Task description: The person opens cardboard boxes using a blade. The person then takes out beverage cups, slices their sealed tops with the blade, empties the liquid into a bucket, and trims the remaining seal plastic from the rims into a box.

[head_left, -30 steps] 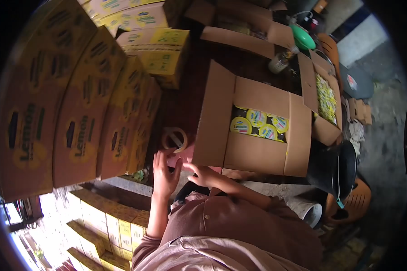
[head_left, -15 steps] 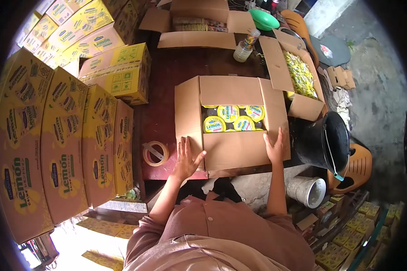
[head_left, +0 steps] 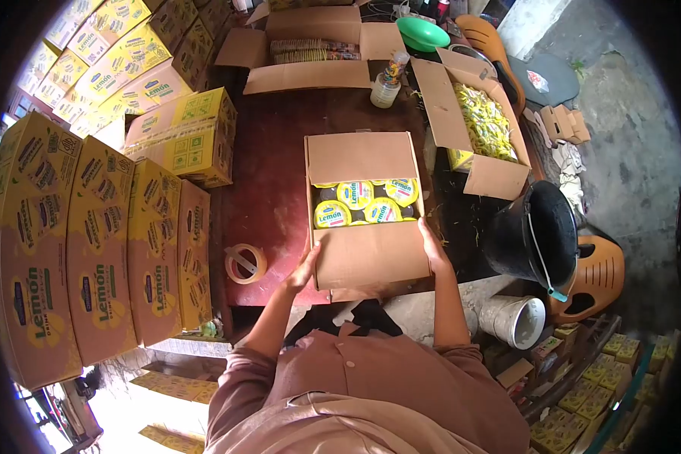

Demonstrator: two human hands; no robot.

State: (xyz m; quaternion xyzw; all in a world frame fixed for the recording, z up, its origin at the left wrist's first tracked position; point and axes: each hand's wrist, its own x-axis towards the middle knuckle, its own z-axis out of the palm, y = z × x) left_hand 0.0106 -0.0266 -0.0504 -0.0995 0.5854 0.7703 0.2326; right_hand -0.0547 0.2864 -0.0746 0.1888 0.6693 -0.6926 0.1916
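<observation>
A cardboard box (head_left: 372,261) stands on the dark red table in front of me, with its near and far flaps lying partly inward. Through the gap between them show several round yellow lids (head_left: 357,194) printed "Lemon", in staggered rows. At the box's near left corner, my left hand (head_left: 304,266) grips the side, its fingers partly hidden. Against the right side is my right hand (head_left: 433,248), fingers stretched along the cardboard. The box is held between both hands. Left of it lies a roll of tape (head_left: 246,264).
Stacked lemon-drink cartons (head_left: 102,265) line the left. At the back are an open box of packed sleeves (head_left: 310,76), a jar (head_left: 386,92) and a green basin (head_left: 422,34). On the right stand a box of yellow sachets (head_left: 483,121), a black bucket (head_left: 533,234) and a whitish pail (head_left: 513,320).
The box's side flaps, spread outward before, no longer stick out. Both hands have moved from the flaps onto the box's sides, closer together. The view has shifted slightly.
</observation>
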